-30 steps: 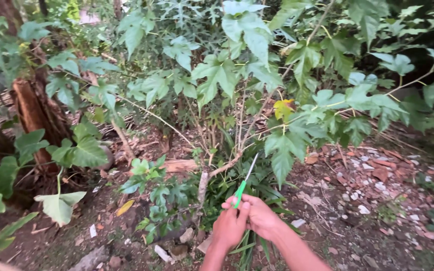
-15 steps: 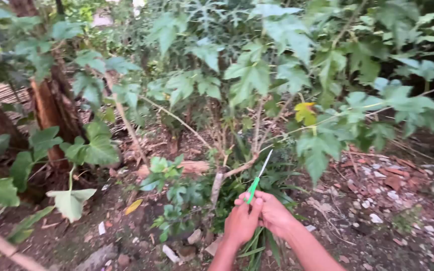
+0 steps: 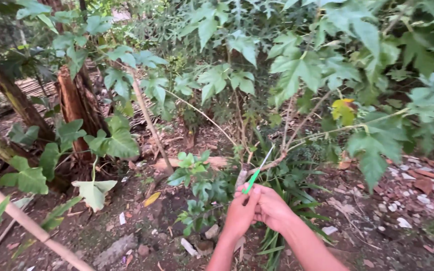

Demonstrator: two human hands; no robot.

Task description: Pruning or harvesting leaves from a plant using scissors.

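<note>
Crowding the knife [image 3: 257, 170], leafy branches [image 3: 297, 75] overhang.

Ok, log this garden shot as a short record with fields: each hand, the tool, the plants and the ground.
left hand: closed in a grip on the tool's green handle, touching the right hand
right hand: closed beside the left, also at the handle
tool: green-handled blade, thin pale metal pointing up and right towards a shrub branch; exact kind of tool unclear
plants: lobed-leaf shrub, one yellow leaf, tree trunk at left
foreground: bamboo pole, slanting at lower left
ground: bare soil, stones, rubble at right
</note>
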